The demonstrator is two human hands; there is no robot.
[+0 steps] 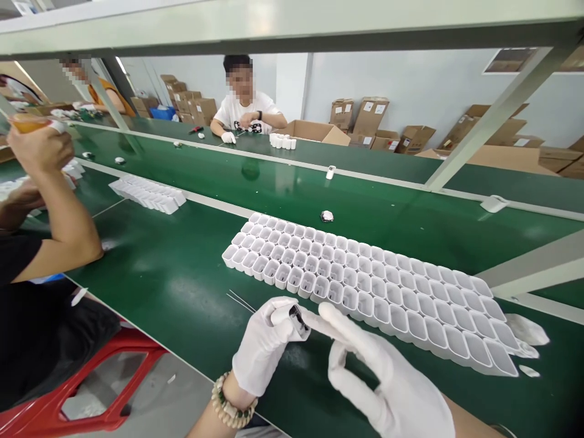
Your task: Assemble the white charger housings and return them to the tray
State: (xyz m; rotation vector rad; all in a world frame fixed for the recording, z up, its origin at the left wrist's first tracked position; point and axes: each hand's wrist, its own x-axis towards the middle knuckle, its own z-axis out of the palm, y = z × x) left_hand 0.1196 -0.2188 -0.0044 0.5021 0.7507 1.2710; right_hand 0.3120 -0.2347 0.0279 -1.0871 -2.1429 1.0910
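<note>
Mostly white, small casing (304, 333), black part (298, 316) inside

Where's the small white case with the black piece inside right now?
Just below centre in the head view: the case is in the gloved left hand, beside the right hand, with white cups beyond.

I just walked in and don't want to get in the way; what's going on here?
The person's gloved left hand holds a small white casing with a dark part at its open end, while the right hand points its fingers toward it. Beyond them, rows of open white containers stand on the green table. Another person is opposite.
</note>
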